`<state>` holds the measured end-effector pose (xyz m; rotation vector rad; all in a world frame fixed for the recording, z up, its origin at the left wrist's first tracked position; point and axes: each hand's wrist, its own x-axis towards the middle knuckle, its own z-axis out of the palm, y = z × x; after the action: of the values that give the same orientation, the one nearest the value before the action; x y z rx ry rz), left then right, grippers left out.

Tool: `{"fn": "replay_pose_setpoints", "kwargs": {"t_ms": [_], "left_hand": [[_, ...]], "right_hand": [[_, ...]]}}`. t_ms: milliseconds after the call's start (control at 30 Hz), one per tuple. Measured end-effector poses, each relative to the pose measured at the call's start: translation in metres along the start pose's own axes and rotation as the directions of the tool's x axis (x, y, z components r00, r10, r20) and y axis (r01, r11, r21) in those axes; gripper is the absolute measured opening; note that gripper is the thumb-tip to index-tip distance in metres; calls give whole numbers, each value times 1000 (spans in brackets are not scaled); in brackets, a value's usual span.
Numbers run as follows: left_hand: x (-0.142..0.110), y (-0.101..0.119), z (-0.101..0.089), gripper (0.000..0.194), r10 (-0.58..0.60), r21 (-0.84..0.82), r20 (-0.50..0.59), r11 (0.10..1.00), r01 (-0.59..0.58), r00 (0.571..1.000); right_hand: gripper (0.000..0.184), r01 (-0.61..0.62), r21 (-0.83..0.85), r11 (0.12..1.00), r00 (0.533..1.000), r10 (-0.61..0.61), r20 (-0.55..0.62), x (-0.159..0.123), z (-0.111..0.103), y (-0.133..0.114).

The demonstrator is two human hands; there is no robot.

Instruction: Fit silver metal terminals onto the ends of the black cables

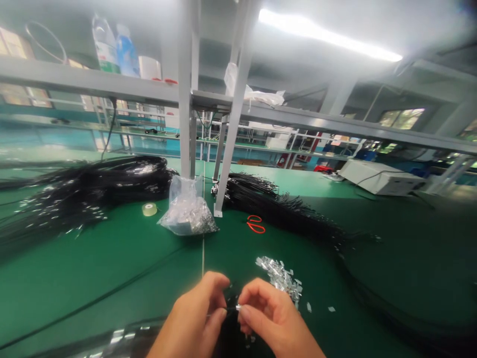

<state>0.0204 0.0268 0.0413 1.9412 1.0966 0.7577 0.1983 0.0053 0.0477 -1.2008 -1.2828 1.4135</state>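
My left hand and my right hand meet at the bottom centre, just above the green table. Both pinch the same black cable end, where a small silver metal piece sits between the fingertips. The cable runs down out of view between my wrists. A loose heap of small silver metal pieces lies just beyond my right hand. A thin black cable trails away to the left across the table.
Big bundles of black cables lie at the left and centre right. A clear bag of silver pieces, a tape roll, red scissors and a shelf post stand mid-table. A white box sits far right.
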Motion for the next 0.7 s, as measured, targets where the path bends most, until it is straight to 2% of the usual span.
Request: {"fn": "replay_pose_setpoints", "kwargs": {"t_ms": [133, 300, 400, 467, 533, 600, 700], "left_hand": [[-2, 0, 1, 25, 17, -25, -7, 1000, -18, 1000], [-3, -5, 9, 24, 13, -7, -86, 1000, -14, 996], [-2, -7, 11, 27, 5, -43, -43, 999, -7, 999], [-2, -7, 8, 30, -3, -64, -16, 998, 2, 1000], [-1, -5, 3, 33, -5, -74, 7, 997, 6, 1000], [1, -1, -3, 36, -16, -74, 56, 997, 20, 998], [9, 6, -10, 23, -52, -46, 173, 997, 61, 984]], "right_hand": [[20, -31, 150, 988, 997, 20, 72, 2, -2, 8], [31, -10, 115, 993, 1000, 11, -10, 7, 6, 23], [36, -64, 177, 982, 998, 61, 18, 7, 13, 22], [39, -71, 164, 984, 997, 74, -13, 5, 14, 18], [37, -46, 82, 996, 997, 51, -61, 3, 12, 14], [32, -4, -85, 996, 994, -6, -112, 1, 9, 11], [29, 81, -450, 890, 965, -182, -186, -2, 9, 11]]}}
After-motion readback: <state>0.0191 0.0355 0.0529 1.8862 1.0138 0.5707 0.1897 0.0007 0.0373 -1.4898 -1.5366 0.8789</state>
